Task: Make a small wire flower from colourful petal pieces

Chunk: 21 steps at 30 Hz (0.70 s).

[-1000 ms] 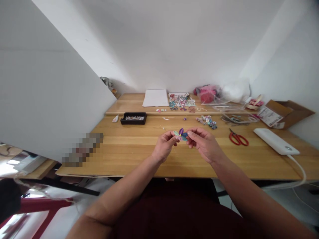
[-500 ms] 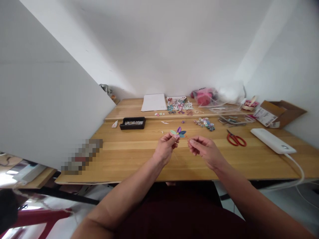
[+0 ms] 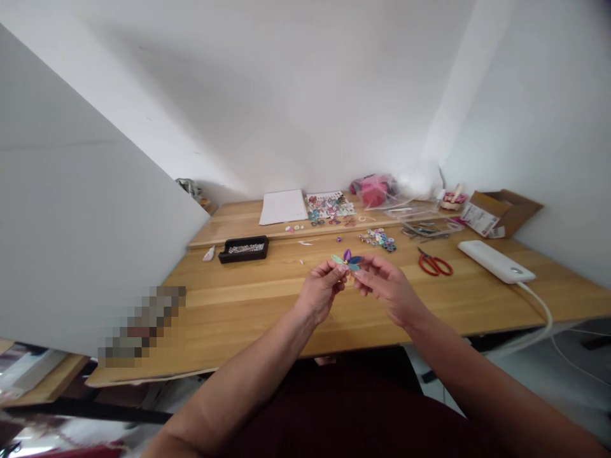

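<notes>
A small flower with purple, blue, teal and pale green petals and a yellow centre is held up over the wooden table. My left hand pinches its lower left side between thumb and fingers. On the other side, my right hand has its thumb and fingertips closed on the lower right petals. The fingertips of both hands nearly meet below the flower. Any thread at the fingers is too fine to make out.
On the table are a black tray of beads, a small white bottle, bead-like pieces, red-handled scissors and a white power bank. An open cardboard box stands at the back right.
My right hand has moved left to the flower and now grips its right petals; before, it was apart from it. The view has shifted slightly to the right and tilted.
</notes>
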Available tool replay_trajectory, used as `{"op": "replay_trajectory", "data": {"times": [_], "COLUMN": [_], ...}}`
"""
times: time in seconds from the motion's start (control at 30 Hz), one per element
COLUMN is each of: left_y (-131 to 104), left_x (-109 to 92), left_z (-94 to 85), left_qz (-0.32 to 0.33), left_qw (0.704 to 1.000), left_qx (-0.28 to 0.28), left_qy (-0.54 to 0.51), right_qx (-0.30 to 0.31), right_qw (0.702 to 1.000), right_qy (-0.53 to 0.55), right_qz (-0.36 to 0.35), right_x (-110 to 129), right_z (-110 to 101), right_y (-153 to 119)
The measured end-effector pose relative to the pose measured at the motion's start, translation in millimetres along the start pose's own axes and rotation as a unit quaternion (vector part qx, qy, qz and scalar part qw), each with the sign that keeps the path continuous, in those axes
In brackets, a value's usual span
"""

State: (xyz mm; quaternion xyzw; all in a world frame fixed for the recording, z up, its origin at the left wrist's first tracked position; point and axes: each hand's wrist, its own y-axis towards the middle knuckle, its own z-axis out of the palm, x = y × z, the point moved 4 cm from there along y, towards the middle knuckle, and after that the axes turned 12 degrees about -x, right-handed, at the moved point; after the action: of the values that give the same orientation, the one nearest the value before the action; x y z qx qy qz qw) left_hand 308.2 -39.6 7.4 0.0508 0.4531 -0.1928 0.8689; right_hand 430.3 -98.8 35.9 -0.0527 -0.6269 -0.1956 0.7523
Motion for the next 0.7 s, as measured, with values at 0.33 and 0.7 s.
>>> {"op": "replay_trajectory", "data": {"times": [0.33, 0.7], "left_y": [-2, -5], "left_x": [2, 4], "left_z": [-1.9, -1.9], "left_qz": [0.030, 0.027], "left_qw": [0.996, 0.993], "left_qx": [0.035, 0.045], "left_qy": [0.078, 0.102], "right_qx": [0.005, 0.012], "right_qw": [0.999, 0.997], "right_qy": [-0.018, -0.066], "right_qz": [0.027, 0.039], "right_x": [10, 6], "right_z": [-10, -9], "right_y": [1, 4]}}
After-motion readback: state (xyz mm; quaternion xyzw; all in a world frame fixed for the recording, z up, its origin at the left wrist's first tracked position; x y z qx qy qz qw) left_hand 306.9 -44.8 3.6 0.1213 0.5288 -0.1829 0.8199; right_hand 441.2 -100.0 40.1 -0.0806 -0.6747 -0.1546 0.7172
